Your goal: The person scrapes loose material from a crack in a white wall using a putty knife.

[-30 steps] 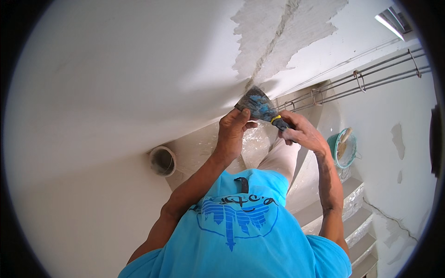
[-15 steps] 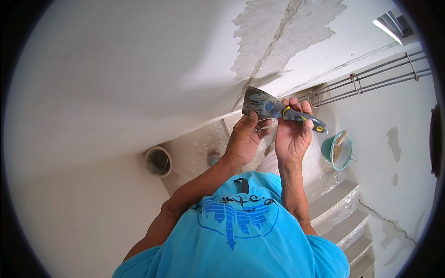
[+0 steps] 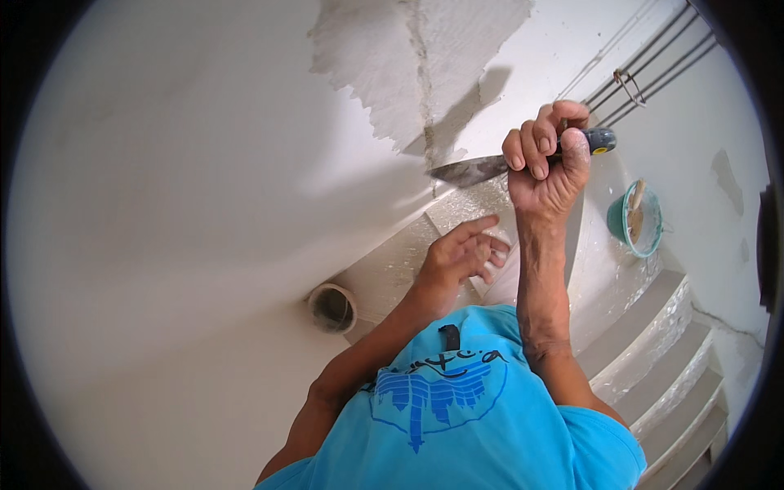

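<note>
My right hand (image 3: 549,155) is wrapped round the dark handle of a putty knife (image 3: 474,170), whose yellow-ringed butt sticks out past my thumb. The blade points left, its edge close to the lower end of a crack (image 3: 424,73) in the white wall; I cannot tell whether it touches. Around the crack lies a rough grey patch (image 3: 367,61), with the shadow of hand and knife beside it. Lower down, my left hand (image 3: 459,260) holds nothing, its fingers loosely bent and apart.
Bare steel rods (image 3: 641,82) run along the upper right. A teal bucket (image 3: 618,219) with a wooden handle in it stands right; a pale bucket (image 3: 333,309) sits by the wall at lower left. Stairs (image 3: 645,314) under clear sheeting descend at lower right.
My left hand has come off the putty knife's blade and dropped lower. The right hand has raised and turned the knife, bringing its blade toward the crack. The view has shifted.
</note>
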`<state>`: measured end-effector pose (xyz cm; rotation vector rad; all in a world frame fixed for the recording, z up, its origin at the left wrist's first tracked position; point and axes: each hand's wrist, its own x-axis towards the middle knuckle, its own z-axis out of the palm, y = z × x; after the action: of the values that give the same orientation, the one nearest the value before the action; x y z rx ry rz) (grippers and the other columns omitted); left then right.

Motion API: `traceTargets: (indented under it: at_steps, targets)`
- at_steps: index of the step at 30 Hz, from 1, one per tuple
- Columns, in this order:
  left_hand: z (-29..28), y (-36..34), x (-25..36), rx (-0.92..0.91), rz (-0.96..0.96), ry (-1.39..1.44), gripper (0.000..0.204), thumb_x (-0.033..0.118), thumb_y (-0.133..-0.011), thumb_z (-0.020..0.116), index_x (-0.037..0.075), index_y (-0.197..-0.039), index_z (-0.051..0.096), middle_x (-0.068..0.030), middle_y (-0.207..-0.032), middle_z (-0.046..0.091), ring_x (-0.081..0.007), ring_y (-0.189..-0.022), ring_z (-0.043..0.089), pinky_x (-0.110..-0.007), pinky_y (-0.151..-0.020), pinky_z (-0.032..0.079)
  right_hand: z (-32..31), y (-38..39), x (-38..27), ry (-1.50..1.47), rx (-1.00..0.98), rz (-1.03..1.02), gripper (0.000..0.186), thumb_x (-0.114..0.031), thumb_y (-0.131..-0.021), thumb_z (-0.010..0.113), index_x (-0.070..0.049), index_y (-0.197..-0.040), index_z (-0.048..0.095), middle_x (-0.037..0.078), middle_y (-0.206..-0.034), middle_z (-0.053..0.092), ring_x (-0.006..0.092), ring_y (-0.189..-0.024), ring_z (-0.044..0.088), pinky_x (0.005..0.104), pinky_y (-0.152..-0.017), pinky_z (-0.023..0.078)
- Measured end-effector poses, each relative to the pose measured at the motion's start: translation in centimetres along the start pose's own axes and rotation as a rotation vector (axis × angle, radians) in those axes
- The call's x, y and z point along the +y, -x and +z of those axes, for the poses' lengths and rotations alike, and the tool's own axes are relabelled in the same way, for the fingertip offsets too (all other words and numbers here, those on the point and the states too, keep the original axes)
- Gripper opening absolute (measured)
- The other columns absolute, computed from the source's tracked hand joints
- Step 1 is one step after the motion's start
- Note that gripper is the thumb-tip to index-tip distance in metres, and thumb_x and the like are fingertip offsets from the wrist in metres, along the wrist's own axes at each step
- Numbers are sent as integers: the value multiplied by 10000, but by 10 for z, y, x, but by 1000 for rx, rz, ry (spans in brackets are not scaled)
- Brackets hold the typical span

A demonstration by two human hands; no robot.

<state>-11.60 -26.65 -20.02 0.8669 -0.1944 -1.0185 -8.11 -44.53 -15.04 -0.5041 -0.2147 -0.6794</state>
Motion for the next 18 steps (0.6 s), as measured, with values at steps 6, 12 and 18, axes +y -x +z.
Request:
traceTargets:
  at_steps: [6, 12, 18]
  targets:
    - [6, 82, 115, 174, 752, -1294, 295, 99, -819, 713, -25, -1082, 663, -163, -947, 686, -238, -815, 633, -334, -699, 522, 3, -22, 0, 152, -187, -186, 128, -99, -923, 535, -2, -991, 582, 4, -563, 445, 81, -416, 393, 290, -450, 458]
    - [0, 141, 245, 454, 1657, -2319, 273, 185, -984, 578, -66, -1090, 603, -239, -1152, 587, -346, -1007, 635, -407, -818, 580, -3, -34, 4, 145, -233, -160, 110, -77, -893, 542, 9, -946, 586, 5, -526, 426, 76, -401, 367, 287, -434, 434]
    - [-8, 143, 285, 585, 1615, -2747, 241, 164, -997, 566, -18, -1154, 580, -158, -1210, 509, -255, -1093, 613, -344, -916, 576, -15, -40, 18, 131, -359, -179, 137, -161, -944, 544, -44, -982, 604, -26, -560, 413, 47, -395, 326, 265, -426, 397]
